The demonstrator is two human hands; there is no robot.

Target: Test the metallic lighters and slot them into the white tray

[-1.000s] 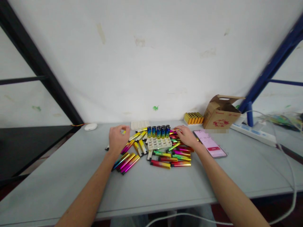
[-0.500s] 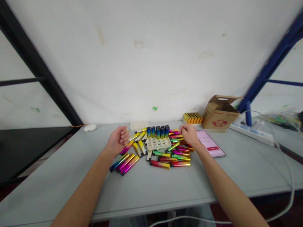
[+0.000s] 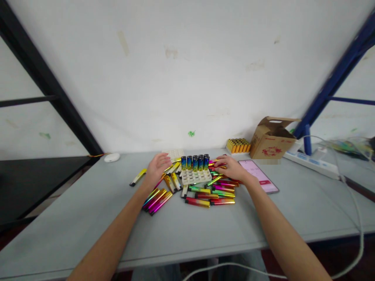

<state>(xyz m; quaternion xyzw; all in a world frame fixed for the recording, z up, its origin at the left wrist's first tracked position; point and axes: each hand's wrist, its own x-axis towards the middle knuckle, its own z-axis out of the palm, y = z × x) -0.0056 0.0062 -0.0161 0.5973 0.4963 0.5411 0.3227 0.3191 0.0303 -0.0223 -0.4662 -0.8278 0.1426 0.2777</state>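
My left hand point(image 3: 158, 168) is open above the left part of a pile of shiny lighters, its fingers stretched toward the middle and nothing seen in them. A yellow lighter point(image 3: 137, 177) lies apart, left of that hand. Several purple and gold lighters point(image 3: 160, 203) lie side by side near my left wrist. Fingers apart, my right hand point(image 3: 230, 168) reaches over the red and green lighters point(image 3: 224, 187) on the right; its fingertips are partly hidden among them. Between the hands, a white tray with holes point(image 3: 196, 178) holds several upright blue-and-yellow batteries point(image 3: 195, 164) in its back part.
A second white tray point(image 3: 172, 154) lies by the wall. Orange batteries point(image 3: 238, 146) stand in a block beside an open cardboard box point(image 3: 272, 142). A phone point(image 3: 259, 175) lies right of my right hand, near a power strip point(image 3: 313, 164). A white case point(image 3: 111, 157) sits at left.
Both hands have gone from closed to open fingers. My left hand has moved right and slightly up, and the yellow lighter now shows at its left. My right hand has lowered onto the right-hand lighters.
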